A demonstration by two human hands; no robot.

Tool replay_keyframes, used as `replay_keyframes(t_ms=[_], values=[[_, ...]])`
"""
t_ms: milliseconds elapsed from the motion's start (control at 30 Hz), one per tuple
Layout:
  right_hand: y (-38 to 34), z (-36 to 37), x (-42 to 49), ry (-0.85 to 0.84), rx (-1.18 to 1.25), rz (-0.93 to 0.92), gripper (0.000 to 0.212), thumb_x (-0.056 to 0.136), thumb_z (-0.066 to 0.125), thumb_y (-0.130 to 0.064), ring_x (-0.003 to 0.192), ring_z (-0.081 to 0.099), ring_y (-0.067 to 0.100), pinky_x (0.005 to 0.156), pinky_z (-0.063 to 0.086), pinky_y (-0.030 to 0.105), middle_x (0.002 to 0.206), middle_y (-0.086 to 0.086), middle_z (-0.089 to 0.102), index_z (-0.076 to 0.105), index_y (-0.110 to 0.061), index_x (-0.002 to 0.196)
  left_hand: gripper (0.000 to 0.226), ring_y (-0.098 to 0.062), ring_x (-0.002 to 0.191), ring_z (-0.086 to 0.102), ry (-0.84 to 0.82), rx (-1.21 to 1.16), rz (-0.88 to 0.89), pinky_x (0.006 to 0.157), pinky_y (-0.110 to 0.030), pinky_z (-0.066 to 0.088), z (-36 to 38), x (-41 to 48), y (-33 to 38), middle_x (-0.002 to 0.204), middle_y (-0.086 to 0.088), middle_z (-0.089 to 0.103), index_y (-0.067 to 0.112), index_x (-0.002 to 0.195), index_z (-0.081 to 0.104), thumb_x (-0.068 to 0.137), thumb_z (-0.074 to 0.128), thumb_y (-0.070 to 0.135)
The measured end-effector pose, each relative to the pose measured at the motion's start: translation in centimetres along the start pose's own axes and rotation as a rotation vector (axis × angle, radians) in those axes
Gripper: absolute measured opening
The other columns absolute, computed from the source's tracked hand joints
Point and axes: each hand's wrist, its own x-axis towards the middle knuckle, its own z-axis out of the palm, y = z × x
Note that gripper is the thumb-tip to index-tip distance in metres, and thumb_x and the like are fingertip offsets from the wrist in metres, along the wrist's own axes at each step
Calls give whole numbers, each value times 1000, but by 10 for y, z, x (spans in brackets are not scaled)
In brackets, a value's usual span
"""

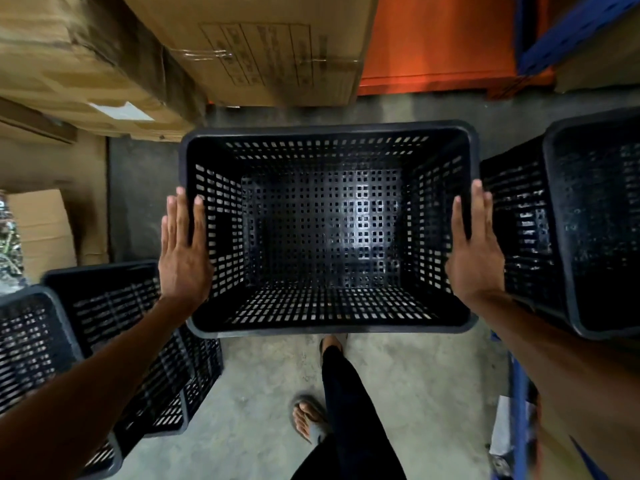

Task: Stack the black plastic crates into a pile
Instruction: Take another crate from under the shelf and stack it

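Note:
A black perforated plastic crate (329,128) fills the middle of the view, open side up and empty. My left hand (181,251) lies flat against its left wall below the rim, fingers straight. My right hand (474,251) presses the right wall in the same way, so the crate is held between both palms. I cannot tell whether it hangs in the air or rests on something. Two more black crates (114,306) stand low at the left, one partly behind the other. Another black crate (595,220) rises at the right, close to my right hand.
Large cardboard boxes (263,46) line the far side, with an orange panel (436,43) beside them. A blue rack post (519,410) stands at the lower right. My feet in sandals (308,420) are on the bare concrete floor below the crate.

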Motion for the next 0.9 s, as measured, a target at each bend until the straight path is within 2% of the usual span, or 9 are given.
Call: replay_keyframes(t_ms=[200,300,367,467,533,633,700,800,900], values=[[-6,-14,-4,-80,43,37,95,74,51,11,149,-8,35,104,42,45,161,13,-17,4,-9,154,87,-31,149,-11,-81,-45,-10,122,-49,9,-14,-3,2,161,-14,-12,9,153,-2,80,43,-4],[-9,-29,-5,-169,30,22,67,95,38,-18,148,-4,40,116,28,50,160,17,-16,8,-8,154,95,-31,150,-9,-253,-28,-49,121,-49,9,-34,-2,4,160,-12,-17,16,153,-7,78,50,9],[-16,-51,-10,-243,41,62,64,95,30,-28,146,4,46,116,24,54,160,23,-6,11,-10,154,101,-32,150,-4,-403,-44,-99,121,-50,12,-67,-1,15,161,-11,-16,22,152,-9,77,57,17],[-45,-92,-25,-370,146,177,63,98,31,-28,147,10,42,117,22,50,160,22,4,6,-10,154,87,-34,149,1,-599,-84,-188,120,-48,12,-117,1,49,162,-11,2,19,153,-3,87,51,36],[-71,-134,-56,-377,229,227,62,101,28,-28,149,5,38,121,14,44,161,20,0,2,-9,154,73,-37,146,18,-677,-185,-169,117,-48,25,-164,-12,84,157,-15,22,13,151,16,88,46,38],[-95,-177,-106,-317,308,264,63,96,21,-32,149,9,35,120,17,44,161,17,6,7,-9,154,55,-35,124,51,-732,-337,-51,95,-37,48,-216,-48,141,140,-17,49,12,143,39,91,42,32],[-97,-201,-135,-333,308,242,66,92,20,-32,150,10,31,119,21,43,162,14,9,8,-11,154,52,-31,115,59,-801,-409,-2,81,-30,48,-237,-71,173,135,-16,56,15,143,41,93,44,29],[-63,-241,-173,-331,339,289,61,98,32,-24,150,7,27,117,26,45,163,10,7,9,-18,154,50,-27,127,53,-862,-479,74,97,-28,44,-262,-95,221,143,-12,51,12,141,45,94,50,29],[-1,-267,-188,-301,344,372,60,101,35,-28,150,7,29,119,22,43,162,10,8,10,-15,154,52,-26,135,45,-882,-472,100,110,-31,36,-269,-98,260,150,-7,42,15,143,43,94,48,32]])
